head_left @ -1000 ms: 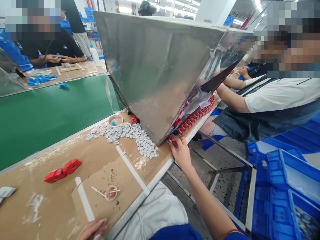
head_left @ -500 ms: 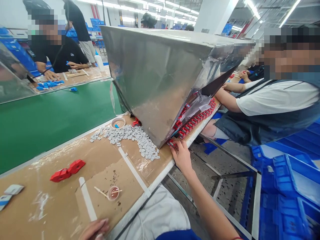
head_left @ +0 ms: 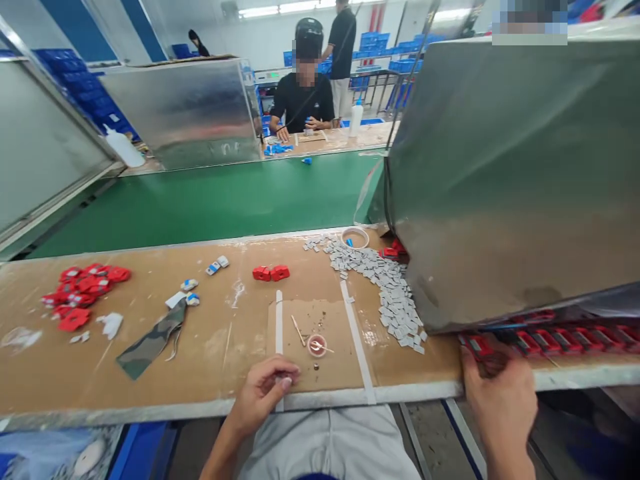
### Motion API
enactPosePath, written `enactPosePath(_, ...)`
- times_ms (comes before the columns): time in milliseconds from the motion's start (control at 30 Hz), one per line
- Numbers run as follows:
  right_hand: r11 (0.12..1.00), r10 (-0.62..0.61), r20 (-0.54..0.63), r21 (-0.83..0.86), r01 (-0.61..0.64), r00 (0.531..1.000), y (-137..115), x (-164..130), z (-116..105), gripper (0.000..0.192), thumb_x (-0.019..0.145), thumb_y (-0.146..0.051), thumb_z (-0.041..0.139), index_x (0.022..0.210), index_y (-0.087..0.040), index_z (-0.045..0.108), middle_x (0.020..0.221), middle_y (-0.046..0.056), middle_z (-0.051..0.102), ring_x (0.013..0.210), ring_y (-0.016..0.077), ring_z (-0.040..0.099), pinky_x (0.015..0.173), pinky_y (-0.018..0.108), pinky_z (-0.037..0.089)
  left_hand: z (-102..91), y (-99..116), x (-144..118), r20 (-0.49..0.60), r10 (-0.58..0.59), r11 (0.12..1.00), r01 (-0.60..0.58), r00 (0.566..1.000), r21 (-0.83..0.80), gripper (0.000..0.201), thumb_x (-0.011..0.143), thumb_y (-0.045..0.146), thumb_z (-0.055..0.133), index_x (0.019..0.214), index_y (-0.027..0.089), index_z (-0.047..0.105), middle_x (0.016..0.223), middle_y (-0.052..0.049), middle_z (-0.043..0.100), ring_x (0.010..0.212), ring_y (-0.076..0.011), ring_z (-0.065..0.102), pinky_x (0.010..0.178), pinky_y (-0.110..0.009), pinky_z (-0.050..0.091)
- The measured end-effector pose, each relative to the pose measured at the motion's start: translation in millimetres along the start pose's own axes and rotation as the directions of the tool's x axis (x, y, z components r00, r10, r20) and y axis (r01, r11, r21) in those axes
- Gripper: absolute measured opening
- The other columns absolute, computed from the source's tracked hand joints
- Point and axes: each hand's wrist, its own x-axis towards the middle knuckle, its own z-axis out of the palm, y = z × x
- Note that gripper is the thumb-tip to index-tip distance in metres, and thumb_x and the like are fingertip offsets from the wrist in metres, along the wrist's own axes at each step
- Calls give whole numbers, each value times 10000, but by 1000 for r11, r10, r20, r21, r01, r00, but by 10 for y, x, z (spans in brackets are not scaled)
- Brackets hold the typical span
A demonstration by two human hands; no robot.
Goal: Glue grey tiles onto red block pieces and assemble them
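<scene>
My right hand (head_left: 500,393) pinching end of red row (head_left: 545,340); row runs toward 3 o'clock under hood (head_left: 510,187). Left hand (head_left: 263,393) loosely curled, empty, on bench edge (head_left: 150,407).

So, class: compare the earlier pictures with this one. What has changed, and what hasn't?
The view has swung left, bringing a heap of red parts into sight. The right hand stays at the row of red parts under the metal hood; the left hand stays on the bench edge.

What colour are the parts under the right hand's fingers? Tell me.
Red, seen in the head view: the row of parts at the right hand.
</scene>
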Motion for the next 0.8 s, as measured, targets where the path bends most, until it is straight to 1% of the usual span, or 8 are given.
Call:
enactPosePath(200, 994, -3, 6, -108, 3, 1000, 17, 25, -37, 723, 883, -698, 465, 1233, -111, 700, 874, 197, 636, 936, 472, 616, 737, 557, 502, -42, -89, -49, -28, -40, 998, 38, 999, -43, 409, 929, 534, 662, 968, 148, 791, 879, -117, 770, 757, -199, 721, 722, -315, 596)
enactPosePath(300, 991, -32, -1, -128, 31, 999, 77, 49, -42, 729, 859, -712, 485, 1209, -122, 729, 876, 209, 656, 939, 490, 630, 723, 564, 508, -416, -85, 71, -247, -12, 983, 57, 969, 175, 349, 930, 479, 638, 944, 161, 782, 870, -100, 777, 762, -201, 714, 726, -314, 592)
enactPosePath(400, 988, -70, 1, -134, 70, 998, 152, 60, -52, 728, 848, -723, 489, 1208, -140, 735, 881, 201, 675, 912, 480, 648, 679, 536, 507, -966, -63, 239, -575, 172, 822, 204, 800, 531, 303, 933, 402, 553, 953, 168, 744, 915, -92, 773, 805, -218, 711, 759, -337, 589)
enactPosePath(467, 986, -94, 29, -139, 97, 995, 186, 40, -71, 715, 848, -738, 478, 1165, -152, 737, 855, 183, 672, 861, 453, 651, 644, 511, 499, -1280, -73, 334, -612, 206, 784, 245, 763, 570, 297, 917, 374, 533, 971, 156, 727, 949, -109, 759, 826, -238, 700, 813, -382, 586)
enactPosePath(533, 986, -105, 56, -125, 112, 993, 177, -12, -108, 679, 853, -751, 474, 1076, -166, 737, 827, 167, 668, 816, 422, 652, 632, 491, 497, -1463, -104, 398, -604, 228, 757, 252, 763, 603, 284, 874, 329, 559, 1028, 155, 720, 1103, -145, 742, 1012, -290, 695, 959, -455, 557)
enactPosePath(667, 992, -117, 43, -33, 118, 992, -82, -195, -248, 641, 873, -756, 509, 1035, -172, 718, 864, 160, 693, 804, 372, 667, 687, 472, 518, -1362, -119, 396, -522, 322, 668, 201, 790, 716, 368, 893, 294, 551, 1204, 151, 686, 1341, -189, 658, 1294, -351, 594, 1103, -538, 478)
enactPosePath(733, 981, -176, 62, 92, 170, 982, -352, -304, -353, 605, 887, -727, 555, 1081, -176, 713, 886, 148, 711, 762, 328, 670, 705, 455, 536, -1122, -43, 312, -496, 343, 677, 155, 797, 719, 334, 947, 304, 528, 1192, 153, 695, 1246, -169, 697, 1159, -311, 664, 1008, -476, 547)
enactPosePath(800, 915, -328, 148, 297, 274, 933, -696, -422, -465, 470, 910, -632, 627, 1097, -209, 705, 945, 127, 743, 733, 279, 687, 695, 417, 565, -814, 89, 176, -429, 307, 742, 69, 850, 667, 274, 983, 305, 537, 1131, 169, 723, 1054, -110, 745, 900, -231, 710, 869, -378, 591)
